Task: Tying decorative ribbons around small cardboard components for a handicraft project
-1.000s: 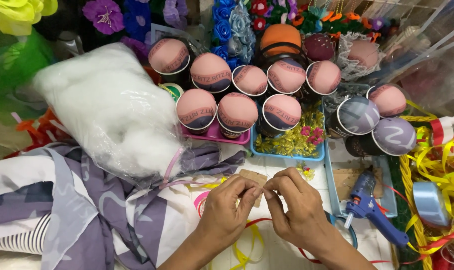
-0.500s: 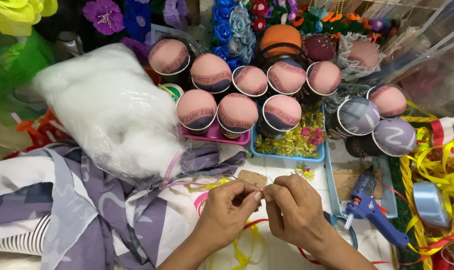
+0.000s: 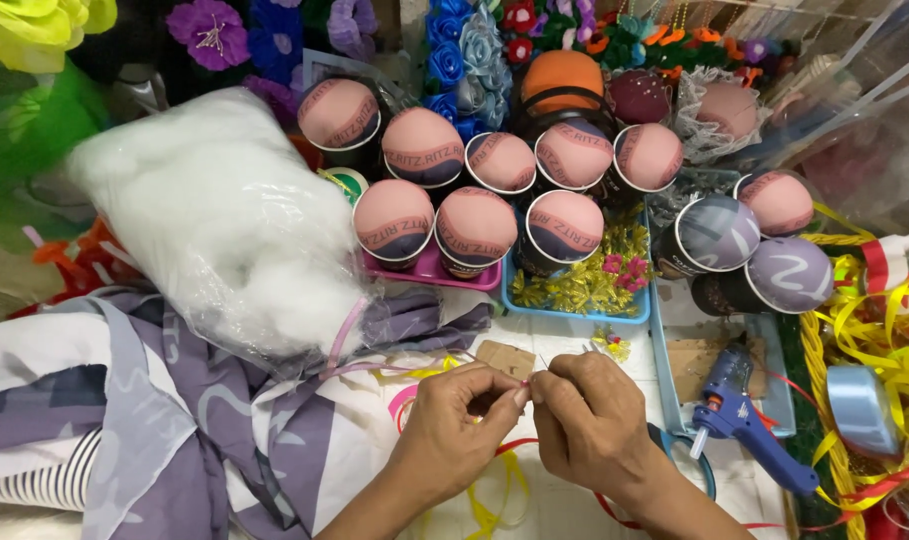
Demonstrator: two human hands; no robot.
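My left hand (image 3: 454, 430) and my right hand (image 3: 589, 420) meet fingertip to fingertip low in the middle of the view, both pinching something very thin, likely a needle and thread, too small to make out. A thin pale tip pokes up between the fingertips. Just behind them lies a small brown card piece (image 3: 505, 358). Red and yellow ribbon strands (image 3: 504, 480) lie under my wrists on the white surface.
Fabric-covered round cushions in cups (image 3: 474, 225) fill trays ahead. A bag of white stuffing (image 3: 214, 220) lies left, purple-white cloth (image 3: 174, 420) below it. A blue glue gun (image 3: 744, 415) and ribbon roll (image 3: 859, 405) sit right. Fabric flowers (image 3: 464, 45) line the back.
Both hands have slid slightly down toward me and stayed pinched together; the right hand's fingers have curled in closer. Nothing else has moved.
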